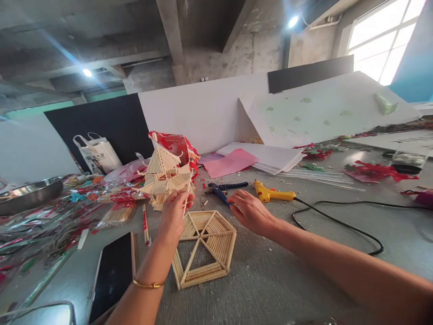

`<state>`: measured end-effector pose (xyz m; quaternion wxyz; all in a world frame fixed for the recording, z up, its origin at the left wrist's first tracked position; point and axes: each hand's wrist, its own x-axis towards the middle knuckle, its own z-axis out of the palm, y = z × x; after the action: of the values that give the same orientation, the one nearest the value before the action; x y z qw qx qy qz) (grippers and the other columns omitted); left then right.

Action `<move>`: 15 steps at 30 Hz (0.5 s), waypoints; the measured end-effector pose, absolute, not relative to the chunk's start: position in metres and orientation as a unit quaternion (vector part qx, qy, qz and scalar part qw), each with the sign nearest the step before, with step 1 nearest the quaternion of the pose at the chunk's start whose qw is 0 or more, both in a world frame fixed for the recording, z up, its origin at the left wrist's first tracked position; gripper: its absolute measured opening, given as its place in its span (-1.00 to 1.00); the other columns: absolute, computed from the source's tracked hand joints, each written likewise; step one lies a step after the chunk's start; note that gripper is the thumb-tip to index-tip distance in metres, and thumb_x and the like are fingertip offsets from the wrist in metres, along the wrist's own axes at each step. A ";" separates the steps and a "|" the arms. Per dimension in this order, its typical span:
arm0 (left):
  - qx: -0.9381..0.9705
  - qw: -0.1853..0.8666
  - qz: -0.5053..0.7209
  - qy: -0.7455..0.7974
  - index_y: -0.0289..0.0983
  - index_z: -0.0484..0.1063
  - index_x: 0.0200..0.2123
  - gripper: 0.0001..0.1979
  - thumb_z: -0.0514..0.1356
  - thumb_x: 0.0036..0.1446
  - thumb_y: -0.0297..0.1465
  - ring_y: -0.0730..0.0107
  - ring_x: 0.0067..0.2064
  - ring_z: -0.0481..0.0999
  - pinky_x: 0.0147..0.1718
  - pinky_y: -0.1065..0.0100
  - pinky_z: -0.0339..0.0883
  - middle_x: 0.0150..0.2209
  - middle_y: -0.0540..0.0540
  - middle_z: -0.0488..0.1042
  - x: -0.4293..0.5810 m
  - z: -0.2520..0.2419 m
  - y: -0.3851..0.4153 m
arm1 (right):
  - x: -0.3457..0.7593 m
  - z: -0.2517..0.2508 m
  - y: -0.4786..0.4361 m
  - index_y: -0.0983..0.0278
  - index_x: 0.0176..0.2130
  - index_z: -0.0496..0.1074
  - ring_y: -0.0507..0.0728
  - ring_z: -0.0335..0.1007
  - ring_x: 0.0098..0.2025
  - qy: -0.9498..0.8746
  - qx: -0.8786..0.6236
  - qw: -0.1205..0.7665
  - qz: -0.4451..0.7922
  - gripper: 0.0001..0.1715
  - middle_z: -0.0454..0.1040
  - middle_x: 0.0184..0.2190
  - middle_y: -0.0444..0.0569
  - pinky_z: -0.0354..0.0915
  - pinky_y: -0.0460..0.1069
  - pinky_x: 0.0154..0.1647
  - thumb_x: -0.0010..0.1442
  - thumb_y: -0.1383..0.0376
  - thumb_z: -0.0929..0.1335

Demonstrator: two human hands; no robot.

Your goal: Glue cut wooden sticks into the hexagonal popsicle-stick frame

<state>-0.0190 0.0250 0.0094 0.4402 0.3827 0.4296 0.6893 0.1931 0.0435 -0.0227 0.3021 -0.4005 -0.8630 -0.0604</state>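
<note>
My left hand is closed around a thin wooden stick, held upright above the far left edge of a flat hexagonal frame. Pale sticks form the frame; several of its wedges are filled with rows of them, while the lower left one is mostly unfilled. To the right, my right hand has its fingertips closed at the end of one handle of the dark blue pliers, which rest on the table. Behind my left hand stands a tiered stick pagoda with a pointed roof.
A yellow glue gun lies beyond my right hand, its black cord looping rightward. A phone lies beside my left forearm. Plastic-wrapped sticks and a metal bowl crowd the left. Pink paper and white boards lie behind.
</note>
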 end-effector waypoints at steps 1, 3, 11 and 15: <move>0.371 0.457 0.687 0.425 -0.31 0.37 -0.53 -0.83 0.27 -0.25 -0.37 0.46 -0.41 0.45 -0.39 0.42 0.30 -0.54 0.01 0.44 -0.019 0.007 0.024 | 0.192 -0.023 0.043 0.35 -0.25 0.41 0.09 0.27 -0.23 -0.867 -0.393 0.302 -0.058 -0.77 0.39 -0.32 0.02 0.22 -0.02 -0.19 0.15 0.42 0.20; 0.352 0.490 0.680 0.416 -0.32 0.38 -0.50 -0.83 0.27 -0.24 -0.39 0.46 -0.40 0.45 -0.38 0.41 0.31 -0.52 0.00 0.45 -0.018 0.003 0.023 | 0.191 -0.024 0.042 0.35 -0.27 0.42 0.09 0.27 -0.24 -0.873 -0.382 0.298 -0.053 -0.77 0.40 -0.33 0.02 0.22 -0.02 -0.19 0.15 0.43 0.21; 0.339 0.547 0.654 0.398 -0.32 0.36 -0.50 -0.86 0.24 -0.21 -0.40 0.46 -0.41 0.45 -0.38 0.40 0.33 -0.51 -0.03 0.47 -0.013 -0.006 0.027 | 0.198 -0.023 0.050 0.36 -0.20 0.43 0.12 0.27 -0.15 -0.855 -0.435 0.274 -0.074 -0.74 0.41 -0.25 0.04 0.16 -0.01 -0.10 0.15 0.40 0.22; 0.328 0.554 0.657 0.393 -0.32 0.36 -0.50 -0.86 0.23 -0.23 -0.42 0.47 -0.42 0.45 -0.39 0.41 0.32 -0.53 -0.02 0.47 -0.012 -0.006 0.027 | 0.202 -0.010 0.063 0.38 -0.16 0.42 0.18 0.26 -0.09 -0.823 -0.515 0.221 -0.094 -0.70 0.40 -0.17 0.12 0.12 0.01 -0.05 0.15 0.35 0.21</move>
<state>-0.0124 0.0267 -0.0056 0.5538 0.3285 0.3927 0.6567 0.2019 0.0633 -0.0101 0.2206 -0.5152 -0.8228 -0.0942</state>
